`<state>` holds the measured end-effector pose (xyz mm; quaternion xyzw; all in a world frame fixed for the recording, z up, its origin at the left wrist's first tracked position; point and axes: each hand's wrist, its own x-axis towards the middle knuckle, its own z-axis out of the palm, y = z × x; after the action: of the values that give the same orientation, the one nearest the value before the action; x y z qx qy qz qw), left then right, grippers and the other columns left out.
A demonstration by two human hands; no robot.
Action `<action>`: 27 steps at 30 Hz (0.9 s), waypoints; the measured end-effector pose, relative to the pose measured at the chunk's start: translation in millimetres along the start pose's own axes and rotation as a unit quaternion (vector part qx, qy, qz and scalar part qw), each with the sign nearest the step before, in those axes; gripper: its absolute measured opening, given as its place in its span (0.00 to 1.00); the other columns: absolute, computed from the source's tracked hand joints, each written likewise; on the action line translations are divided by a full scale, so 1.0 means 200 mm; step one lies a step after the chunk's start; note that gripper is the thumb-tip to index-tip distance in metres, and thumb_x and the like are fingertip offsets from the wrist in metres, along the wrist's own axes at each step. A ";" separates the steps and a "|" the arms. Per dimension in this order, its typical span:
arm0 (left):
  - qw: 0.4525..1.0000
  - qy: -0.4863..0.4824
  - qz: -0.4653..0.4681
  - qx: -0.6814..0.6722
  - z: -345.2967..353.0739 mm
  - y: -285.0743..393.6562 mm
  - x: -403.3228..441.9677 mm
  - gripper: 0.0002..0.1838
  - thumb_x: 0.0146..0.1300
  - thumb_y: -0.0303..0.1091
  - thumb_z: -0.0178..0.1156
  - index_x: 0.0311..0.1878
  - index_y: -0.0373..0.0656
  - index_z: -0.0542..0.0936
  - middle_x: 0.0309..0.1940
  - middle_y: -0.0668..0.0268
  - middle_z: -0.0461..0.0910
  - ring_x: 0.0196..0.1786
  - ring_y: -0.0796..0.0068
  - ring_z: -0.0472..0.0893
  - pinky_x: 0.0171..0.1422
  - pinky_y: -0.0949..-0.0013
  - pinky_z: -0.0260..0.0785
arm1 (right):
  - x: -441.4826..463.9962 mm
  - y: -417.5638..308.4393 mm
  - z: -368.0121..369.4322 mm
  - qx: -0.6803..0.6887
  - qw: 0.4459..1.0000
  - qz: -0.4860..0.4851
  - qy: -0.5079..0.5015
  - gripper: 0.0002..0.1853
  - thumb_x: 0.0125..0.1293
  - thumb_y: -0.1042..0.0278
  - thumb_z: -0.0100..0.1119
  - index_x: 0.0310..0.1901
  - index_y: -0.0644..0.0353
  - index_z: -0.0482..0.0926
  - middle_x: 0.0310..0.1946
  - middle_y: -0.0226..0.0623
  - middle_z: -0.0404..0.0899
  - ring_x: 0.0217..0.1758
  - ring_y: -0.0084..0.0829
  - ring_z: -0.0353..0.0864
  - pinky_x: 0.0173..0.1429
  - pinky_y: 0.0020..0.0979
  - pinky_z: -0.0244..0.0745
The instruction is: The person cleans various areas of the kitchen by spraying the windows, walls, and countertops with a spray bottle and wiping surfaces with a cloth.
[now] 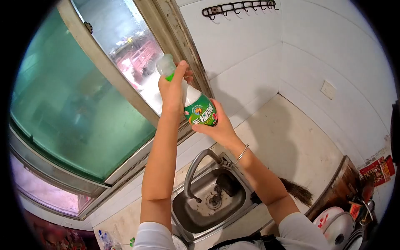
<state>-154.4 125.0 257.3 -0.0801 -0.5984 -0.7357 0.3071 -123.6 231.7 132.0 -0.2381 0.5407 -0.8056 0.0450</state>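
Observation:
A bottle point(192, 96) with a white upper part and a green label slants in front of the window frame, its pale translucent top point(166, 65) pointing up and left. My left hand point(171, 89) is closed around the neck, just below that top, where a bit of bright green shows. Lower down, my right hand point(220, 128) grips the bottle near its base, the thumb and fingers on either side of the label. The label carries large white characters and a small round cartoon emblem. Part of the bottle's neck is hidden behind my left hand.
Below my arms is a steel sink point(183, 225) with a curved faucet point(192, 175) and a dark object point(230, 184) inside. A sliding window point(83, 108) stands at the left. Bristles point(296, 191), a lid point(339, 229) and a hook rail point(239, 7) are at the right.

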 end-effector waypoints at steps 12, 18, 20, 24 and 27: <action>0.978 0.042 -0.165 0.119 -0.13 -0.30 -0.17 0.19 0.60 0.45 0.67 0.38 0.36 0.76 0.24 0.64 0.77 0.21 0.73 0.78 0.25 0.72 0.69 | -0.16 0.28 -0.08 0.066 0.984 0.162 -0.016 0.47 0.48 0.72 0.76 0.66 0.65 0.55 0.52 0.39 0.72 0.53 0.27 0.75 0.55 0.28 0.74; 0.974 -0.014 -0.166 0.155 -0.14 -0.43 -0.29 0.21 0.58 0.47 0.68 0.36 0.35 0.77 0.26 0.60 0.79 0.21 0.72 0.79 0.25 0.72 0.69 | -0.34 0.48 -0.08 0.017 0.995 0.102 0.012 0.46 0.49 0.72 0.75 0.66 0.65 0.55 0.50 0.38 0.73 0.48 0.26 0.78 0.44 0.27 0.79; 0.966 -0.005 -0.199 0.167 -0.15 -0.47 -0.31 0.20 0.58 0.46 0.68 0.31 0.35 0.77 0.21 0.61 0.77 0.19 0.73 0.77 0.23 0.71 0.68 | -0.37 0.48 -0.09 0.045 0.990 0.128 0.027 0.45 0.50 0.72 0.74 0.66 0.64 0.55 0.50 0.39 0.73 0.47 0.27 0.78 0.44 0.28 0.79; 0.949 0.014 -0.263 0.171 -0.16 -0.57 -0.35 0.20 0.58 0.46 0.68 0.27 0.37 0.75 0.17 0.62 0.75 0.16 0.73 0.76 0.22 0.71 0.67 | -0.42 0.45 -0.11 0.097 0.979 0.179 0.030 0.44 0.50 0.72 0.74 0.66 0.64 0.56 0.48 0.39 0.75 0.46 0.27 0.79 0.41 0.29 0.81; 0.950 0.019 -0.278 0.141 -0.17 -0.62 -0.37 0.21 0.59 0.46 0.67 0.26 0.36 0.75 0.16 0.62 0.74 0.17 0.72 0.76 0.22 0.70 0.67 | -0.44 0.43 -0.13 0.078 0.973 0.216 0.033 0.45 0.49 0.64 0.76 0.63 0.68 0.57 0.45 0.40 0.76 0.42 0.26 0.80 0.37 0.26 0.80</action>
<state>-154.9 130.6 109.6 0.1479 -0.6882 -0.7017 0.1097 -73.2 248.0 17.7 -0.0849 0.5157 -0.8241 0.2183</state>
